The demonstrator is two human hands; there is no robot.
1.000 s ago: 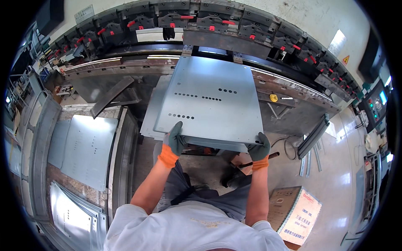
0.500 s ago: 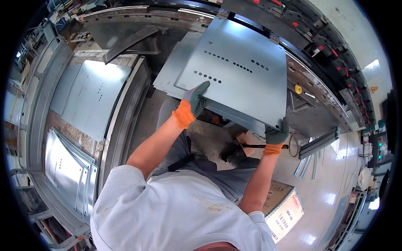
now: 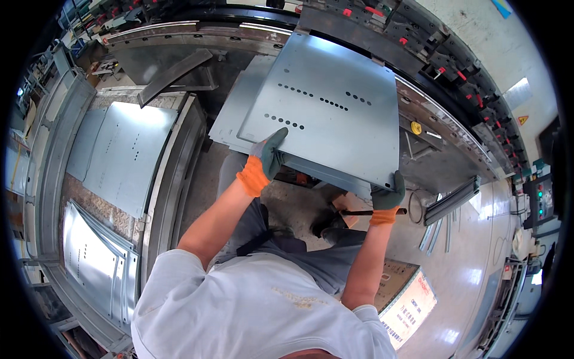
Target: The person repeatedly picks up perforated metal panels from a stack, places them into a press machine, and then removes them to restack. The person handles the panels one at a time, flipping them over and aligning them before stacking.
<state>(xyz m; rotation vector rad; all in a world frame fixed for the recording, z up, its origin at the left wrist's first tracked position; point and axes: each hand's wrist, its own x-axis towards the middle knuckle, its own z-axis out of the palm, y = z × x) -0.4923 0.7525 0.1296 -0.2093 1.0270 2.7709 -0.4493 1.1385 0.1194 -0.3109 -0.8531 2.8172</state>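
A flat grey metal sheet [image 3: 335, 134] with rows of punched round holes lies before me, its far edge at the bending machine [image 3: 359, 33]. My left hand [image 3: 270, 154], in a green-grey glove with an orange cuff, grips the near left edge, thumb on top near a row of holes. At the near right corner, my right hand [image 3: 388, 191], gloved alike, is closed on the same sheet. The fingers of both hands are mostly hidden beneath it. Under the sheet's left side, more metal sheets [image 3: 230, 116] stick out.
On my left, a metal-framed rack [image 3: 173, 173] bears punched sheets [image 3: 125, 149] and a stack of bent panels [image 3: 95, 257]. A slanted steel bracket [image 3: 173, 76] juts from the machine. A cardboard box [image 3: 397, 281] stands on the floor by my right arm, with metal profiles [image 3: 454, 200] beyond.
The view has shifted slightly, so the sheet, hands and machine appear a little lower and further left. Both hands keep the same hold on the sheet.
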